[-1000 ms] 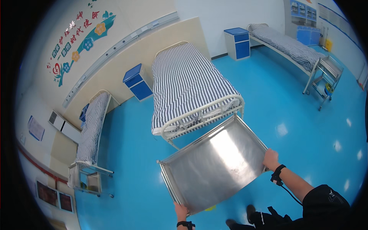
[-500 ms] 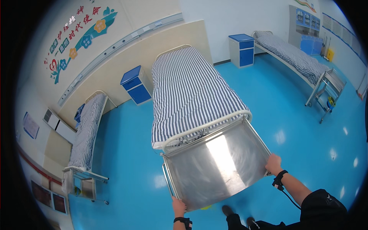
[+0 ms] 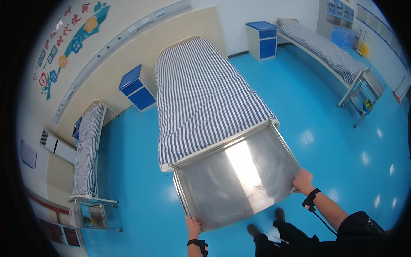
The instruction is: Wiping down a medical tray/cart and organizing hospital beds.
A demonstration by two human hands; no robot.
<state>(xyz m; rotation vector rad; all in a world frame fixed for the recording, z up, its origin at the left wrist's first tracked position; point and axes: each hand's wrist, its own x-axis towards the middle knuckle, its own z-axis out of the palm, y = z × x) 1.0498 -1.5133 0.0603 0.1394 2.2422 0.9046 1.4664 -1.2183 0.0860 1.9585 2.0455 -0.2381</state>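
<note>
A stainless steel trolley with a shiny flat top stands at the foot of the middle bed, which is covered in blue and white stripes. My left hand is closed round the trolley's near left corner, on its side rail. On the near right corner, my right hand is wrapped round the rail in the same way. The trolley's far edge overlaps the bed's foot end in this view, so whether they touch I cannot tell. Nothing lies on the trolley top.
Striped beds stand at the left and far right, each with a metal trolley at its foot. Blue and white bedside cabinets stand by the wall. Brooms lean far right. My shoes are on the blue floor.
The trolley has come nearer the middle bed and now hides its white foot rail. My hands keep their grip, and both feet show more fully. The view has shifted slightly.
</note>
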